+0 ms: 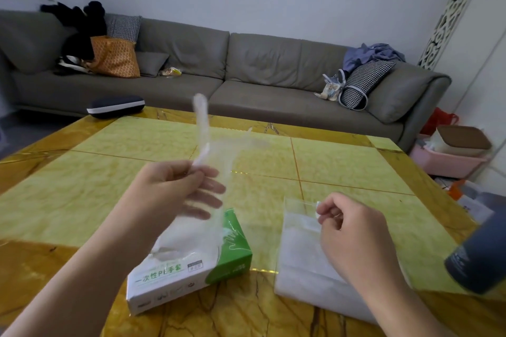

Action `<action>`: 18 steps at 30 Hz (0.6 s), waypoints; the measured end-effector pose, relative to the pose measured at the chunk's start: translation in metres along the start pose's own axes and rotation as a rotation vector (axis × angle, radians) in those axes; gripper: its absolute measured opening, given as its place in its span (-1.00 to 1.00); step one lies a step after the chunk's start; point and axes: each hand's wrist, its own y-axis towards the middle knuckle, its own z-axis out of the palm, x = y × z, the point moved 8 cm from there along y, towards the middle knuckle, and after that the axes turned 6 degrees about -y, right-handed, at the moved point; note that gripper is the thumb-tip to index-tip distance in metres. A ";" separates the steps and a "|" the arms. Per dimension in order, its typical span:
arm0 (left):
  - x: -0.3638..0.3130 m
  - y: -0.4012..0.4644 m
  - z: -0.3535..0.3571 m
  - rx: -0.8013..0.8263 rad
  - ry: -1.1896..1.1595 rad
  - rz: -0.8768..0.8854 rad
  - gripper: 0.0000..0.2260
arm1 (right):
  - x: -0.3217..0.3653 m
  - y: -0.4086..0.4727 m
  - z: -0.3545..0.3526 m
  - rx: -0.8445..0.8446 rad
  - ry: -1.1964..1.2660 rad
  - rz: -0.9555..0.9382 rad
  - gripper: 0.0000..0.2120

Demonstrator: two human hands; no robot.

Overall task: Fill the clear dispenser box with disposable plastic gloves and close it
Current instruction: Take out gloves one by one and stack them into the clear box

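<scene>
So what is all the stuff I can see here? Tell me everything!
glove: one, clear plastic, in the air above the glove carton, pinched in the left hand
glove carton: one, white and green, on the table near the front, gloves poking out of its top
clear dispenser box: one, see-through, on the table right of the carton, white gloves inside
table: one, yellow and brown stone pattern
case: one, dark with a white stripe, far left edge of the table
bottle: one, dark grey, right edge
sofa: one, grey, behind the table
left hand: holds the glove
right hand: at the dispenser box's top edge, fingers curled
</scene>
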 end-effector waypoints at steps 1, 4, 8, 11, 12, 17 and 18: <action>0.001 -0.001 0.005 0.020 -0.170 -0.040 -0.79 | 0.005 -0.001 -0.001 -0.005 0.053 -0.024 -0.72; 0.012 -0.004 0.024 0.094 -0.517 -0.127 -0.78 | 0.020 -0.007 0.011 0.161 0.492 -0.040 -0.94; 0.025 -0.010 0.056 0.189 -0.656 -0.175 -0.73 | 0.041 -0.029 0.046 0.658 1.013 0.274 -0.43; 0.033 -0.013 0.072 0.243 -0.676 -0.190 -0.68 | 0.052 -0.039 0.058 0.785 1.198 0.405 -0.63; 0.035 -0.014 0.076 0.263 -0.664 -0.193 -0.67 | 0.051 -0.039 0.058 0.752 1.226 0.428 -0.70; 0.033 -0.015 0.075 0.238 -0.512 -0.129 -0.66 | 0.034 -0.022 0.042 0.446 1.294 0.418 -0.67; 0.034 -0.013 0.072 0.203 -0.473 -0.110 -0.65 | 0.032 -0.020 0.036 0.395 1.277 0.383 -0.69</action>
